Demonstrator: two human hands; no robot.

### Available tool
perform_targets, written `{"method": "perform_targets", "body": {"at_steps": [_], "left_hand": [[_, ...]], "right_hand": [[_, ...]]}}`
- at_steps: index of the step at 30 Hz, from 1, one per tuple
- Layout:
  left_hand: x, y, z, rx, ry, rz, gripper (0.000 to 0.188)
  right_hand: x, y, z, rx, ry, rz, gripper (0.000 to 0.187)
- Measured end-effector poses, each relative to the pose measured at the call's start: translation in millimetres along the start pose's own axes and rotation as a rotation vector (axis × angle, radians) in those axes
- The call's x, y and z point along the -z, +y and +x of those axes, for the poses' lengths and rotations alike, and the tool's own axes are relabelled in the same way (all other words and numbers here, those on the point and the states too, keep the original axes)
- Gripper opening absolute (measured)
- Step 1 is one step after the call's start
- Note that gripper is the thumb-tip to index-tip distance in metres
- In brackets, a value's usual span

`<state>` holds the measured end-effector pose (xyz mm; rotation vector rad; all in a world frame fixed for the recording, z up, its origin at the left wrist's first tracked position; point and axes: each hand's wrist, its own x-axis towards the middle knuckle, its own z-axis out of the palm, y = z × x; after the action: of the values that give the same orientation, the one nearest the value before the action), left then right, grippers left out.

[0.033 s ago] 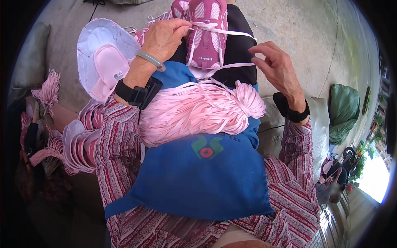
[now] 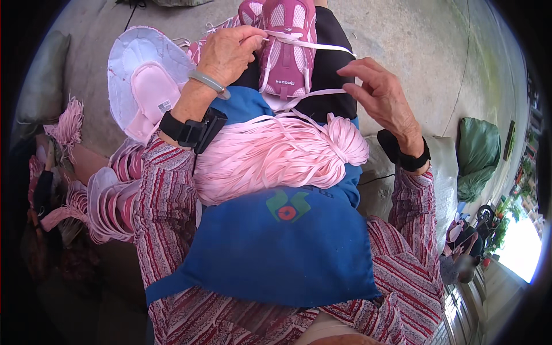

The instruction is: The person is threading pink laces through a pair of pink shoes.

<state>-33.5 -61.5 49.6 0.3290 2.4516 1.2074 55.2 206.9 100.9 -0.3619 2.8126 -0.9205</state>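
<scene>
- Head view: the pink mesh sneaker upper (image 2: 286, 72) lies over the black-clad lap, beyond the bundle of pale pink laces (image 2: 270, 149).
- The left hand (image 2: 247, 46) pinches the shoelace (image 2: 322, 45) at the upper's left edge; a firm hold there should stop the lace slipping.
- The right hand (image 2: 368, 80) is curved, thumb and forefinger apart, beside the lace strands; whether it bears on them I cannot tell.
- Drawing evenly, with the lace flat, should avoid twists and snags on the bundle.

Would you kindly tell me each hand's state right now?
Left hand: closed, pinching a flat pale-pink fabric shoelace.
Right hand: open, thumb and fingers apart; any hold on the shoelace unclear.
</scene>
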Motion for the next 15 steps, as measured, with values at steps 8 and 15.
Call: {"method": "perform_targets", "body": {"at_steps": [8, 15], "left_hand": [[1.2, 15.5, 0.9, 0.096, 0.000, -0.036, 0.026], [-10.6, -1.7, 7.1, 0.143, 0.037, -0.266, 0.021]], "right_hand": [[-32.1, -4.8, 12.7, 0.263, -0.238, -0.195, 0.018], [-15.9, 19.2, -3.6, 0.106, -0.097, -0.201, 0.007]]}}
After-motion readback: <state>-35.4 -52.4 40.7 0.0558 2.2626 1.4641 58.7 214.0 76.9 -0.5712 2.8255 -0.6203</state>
